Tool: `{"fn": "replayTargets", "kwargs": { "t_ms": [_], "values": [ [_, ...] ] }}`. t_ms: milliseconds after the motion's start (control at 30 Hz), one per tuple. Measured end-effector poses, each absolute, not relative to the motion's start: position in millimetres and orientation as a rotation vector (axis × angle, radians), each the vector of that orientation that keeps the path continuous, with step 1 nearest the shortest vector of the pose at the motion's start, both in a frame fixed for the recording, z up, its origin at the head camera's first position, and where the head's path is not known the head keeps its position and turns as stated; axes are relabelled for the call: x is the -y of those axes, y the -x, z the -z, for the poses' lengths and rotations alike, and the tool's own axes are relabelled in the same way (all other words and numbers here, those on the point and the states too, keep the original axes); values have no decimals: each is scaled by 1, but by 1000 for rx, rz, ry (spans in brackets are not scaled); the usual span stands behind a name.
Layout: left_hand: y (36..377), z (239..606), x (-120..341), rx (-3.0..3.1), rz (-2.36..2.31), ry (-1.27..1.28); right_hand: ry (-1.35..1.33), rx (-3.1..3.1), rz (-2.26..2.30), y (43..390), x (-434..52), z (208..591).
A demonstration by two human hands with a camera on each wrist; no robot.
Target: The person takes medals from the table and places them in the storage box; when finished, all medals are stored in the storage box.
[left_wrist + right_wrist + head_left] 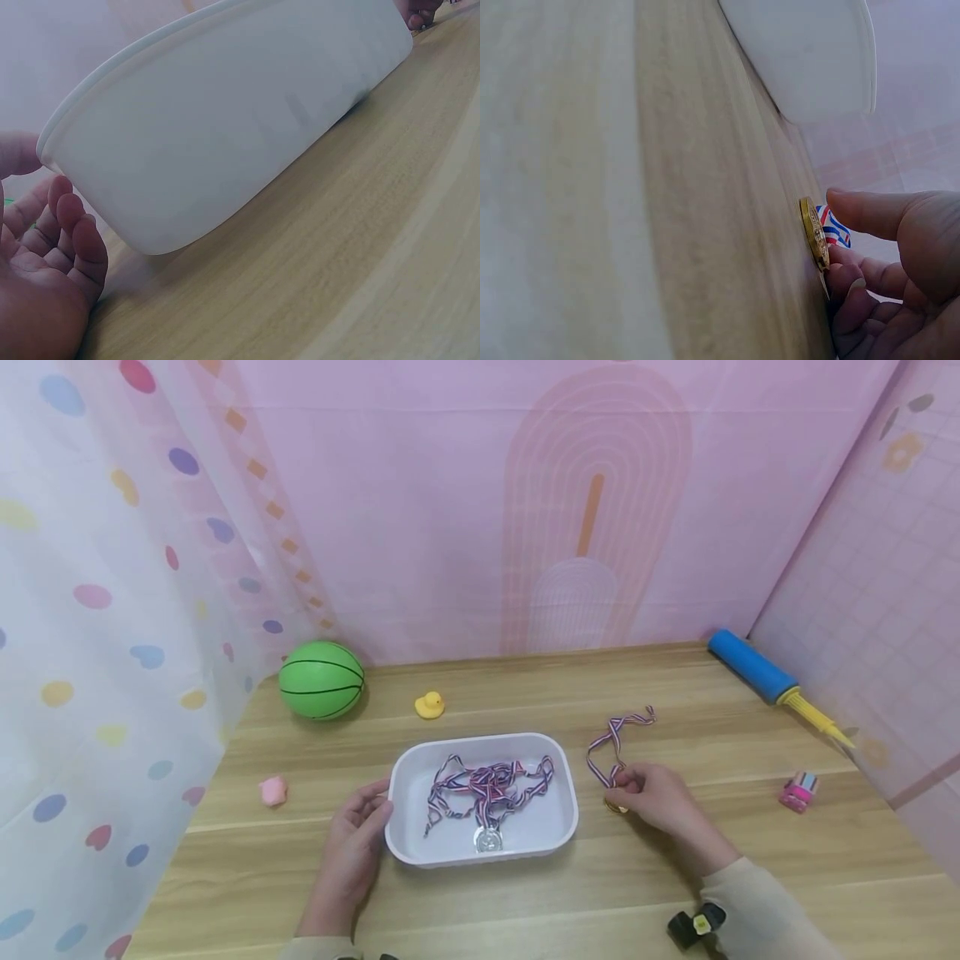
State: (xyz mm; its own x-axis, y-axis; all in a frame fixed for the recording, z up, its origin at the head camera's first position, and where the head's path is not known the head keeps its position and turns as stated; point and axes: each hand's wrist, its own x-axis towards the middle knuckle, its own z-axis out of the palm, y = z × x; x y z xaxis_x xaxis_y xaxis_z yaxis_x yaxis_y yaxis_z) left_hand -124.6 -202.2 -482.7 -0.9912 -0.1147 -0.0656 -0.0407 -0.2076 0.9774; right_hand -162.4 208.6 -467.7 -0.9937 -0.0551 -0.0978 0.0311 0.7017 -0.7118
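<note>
The right hand (pixel 652 795) pinches a gold medal (pixel 814 232) that rests on its edge against the tabletop (pixel 525 893). The thumb is on top and the curled fingers (pixel 855 289) are under it. The medal's striped ribbon (pixel 617 739) trails away from the hand across the wood, toward the back wall.

The left hand (pixel 352 843) lies loose and open beside the white tray (pixel 558 793), with its fingertips touching the tray's left wall. It holds nothing.

Inside the tray lies a pile of tangled striped ribbons (pixel 487 785) and a silver medal (pixel 488 839) near the front wall.

To do this well, I think the right hand should get a firm pinch on the medal's flat faces, so it does not slip. It should lift high enough that the long ribbon comes clear of the wood and does not snag on the tray's rim. The left hand can keep the tray from sliding.

Farther out are a yellow duck (pixel 429 704), a green ball (pixel 322 680) and a blue pump (pixel 757 668).
</note>
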Motion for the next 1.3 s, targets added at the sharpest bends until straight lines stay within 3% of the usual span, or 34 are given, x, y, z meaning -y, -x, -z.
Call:
{"fn": "replayTargets", "kwargs": {
  "t_ms": [700,1300],
  "values": [
    [124,481,203,1942,2401,-187,-6,-2812,1133,160,-205,465],
    [125,484,201,1935,2400,-155,-157,-2557,1537,160,-215,468]
  ]
}}
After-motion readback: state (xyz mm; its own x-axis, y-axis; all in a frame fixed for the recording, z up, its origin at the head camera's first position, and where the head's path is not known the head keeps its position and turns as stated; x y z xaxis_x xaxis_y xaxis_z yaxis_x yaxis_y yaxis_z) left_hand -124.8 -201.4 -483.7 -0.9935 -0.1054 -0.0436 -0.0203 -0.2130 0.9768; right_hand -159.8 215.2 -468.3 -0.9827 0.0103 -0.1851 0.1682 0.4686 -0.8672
